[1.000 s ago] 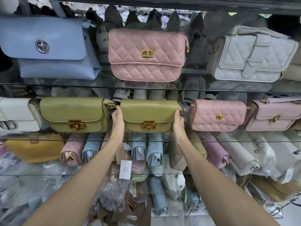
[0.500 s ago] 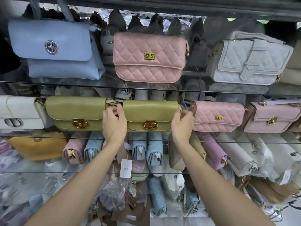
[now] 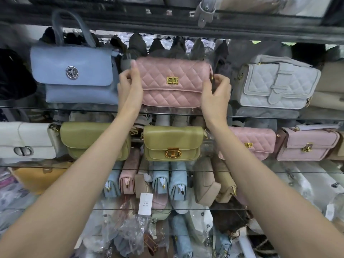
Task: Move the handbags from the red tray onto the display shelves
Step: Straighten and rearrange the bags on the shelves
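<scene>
Left hand and right hand clasp opposite ends of the pink quilted handbag between them; likely light, soft-sided; end grips suit it.

Both hands on pink quilted bag on upper glass shelf: left hand grips its left end, right hand its right end. Blue bag to the left, grey quilted bag to the right. Shelf below: two olive bags, pink ones further right.
</scene>
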